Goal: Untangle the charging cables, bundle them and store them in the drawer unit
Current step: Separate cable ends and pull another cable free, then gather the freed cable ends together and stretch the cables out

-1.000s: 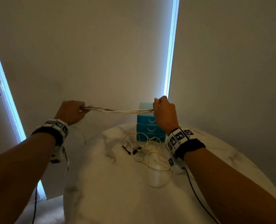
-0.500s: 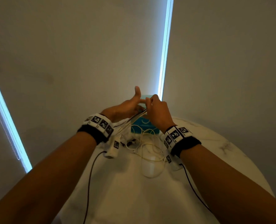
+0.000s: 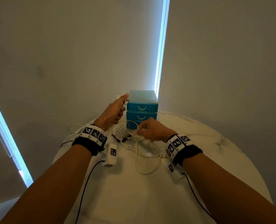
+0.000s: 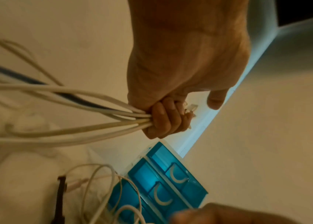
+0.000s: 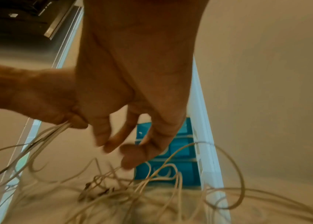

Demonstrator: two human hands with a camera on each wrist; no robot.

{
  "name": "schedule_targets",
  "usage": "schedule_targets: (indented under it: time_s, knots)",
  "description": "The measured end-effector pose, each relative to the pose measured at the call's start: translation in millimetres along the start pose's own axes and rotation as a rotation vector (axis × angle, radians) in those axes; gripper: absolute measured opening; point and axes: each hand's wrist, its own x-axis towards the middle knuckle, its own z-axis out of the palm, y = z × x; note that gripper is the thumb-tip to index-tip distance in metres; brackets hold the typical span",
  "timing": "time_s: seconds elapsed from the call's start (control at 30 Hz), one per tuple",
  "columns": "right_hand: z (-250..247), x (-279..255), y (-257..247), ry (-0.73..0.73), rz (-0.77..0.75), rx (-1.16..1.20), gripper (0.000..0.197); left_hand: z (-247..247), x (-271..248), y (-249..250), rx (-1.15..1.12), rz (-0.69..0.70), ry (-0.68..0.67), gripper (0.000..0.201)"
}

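Note:
My left hand [image 3: 116,110] is raised just left of the blue drawer unit [image 3: 142,109] and grips a bunch of white cables [image 4: 94,115] in its fist [image 4: 163,119], with a dark one among them. Their plug ends [image 3: 125,102] stick out past the thumb. The strands trail down to a loose tangle of thin white cables [image 3: 142,147] on the round marble table [image 3: 134,199]. My right hand [image 3: 151,131] is low over that tangle, in front of the unit's bottom drawer. Thumb and forefinger [image 5: 136,151] appear to pinch one thin strand; the view is blurred. All three drawers [image 4: 163,181] are closed.
Dark plug ends [image 3: 116,138] lie in the tangle's left part. The unit stands at the table's far edge against a grey wall, with a bright window slit [image 3: 159,62] behind it. Black leads [image 3: 85,183] run from my wrists over the near tabletop.
My hands have come apart. The left rose to the left of the drawer unit, keeping the bunch. The right let go of it and dropped to the tangle on the table.

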Motion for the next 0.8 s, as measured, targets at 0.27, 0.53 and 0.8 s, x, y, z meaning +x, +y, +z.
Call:
schedule_targets:
  time_s: [0.27,0.53,0.8]
  knots:
    - [19.8,10.7,25.3,0.071,0.018,0.025,0.013,12.2,10.0,-45.0,-0.267,-0.042,0.103,0.041]
    - [3.9,-14.4,64.5,0.486,-0.040,0.893,0.023,35.5,11.3,-64.4,-0.326,0.009,0.032,0.036]
    - [20.4,-19.7,57.2,0.409,-0.074,0.896,0.030,57.5,1.3,-70.5,-0.079,0.076,-0.031,0.028]
